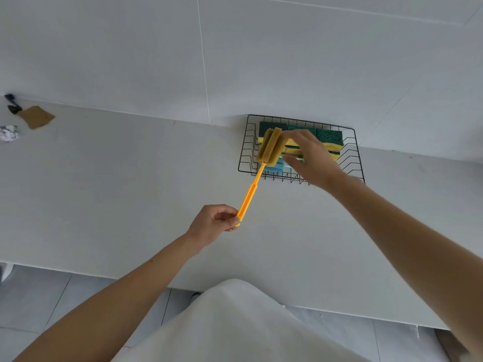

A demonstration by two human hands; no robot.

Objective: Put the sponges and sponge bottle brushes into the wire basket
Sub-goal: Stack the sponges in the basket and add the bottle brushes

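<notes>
Orange-handled yellow sponge bottle brush (pixel 270 150): our left hand (pixel 213 222) pinches its handle end, head over the black wire basket (pixel 351 155) of sponges; right hand (pixel 312 158) spread, steadying. We should lower it gently, flat.

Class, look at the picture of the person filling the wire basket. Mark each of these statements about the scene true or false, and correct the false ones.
1. The left hand grips the end of the brush handle. True.
2. The basket has no sponges in it. False: green and yellow sponges already lie in it, with a blue sponge at the front.
3. The right hand is at the brush's sponge head, over the basket. True.
4. The brush handle is blue. False: it is orange.
5. The basket stands at the counter's near edge. False: it stands against the back wall.
</notes>
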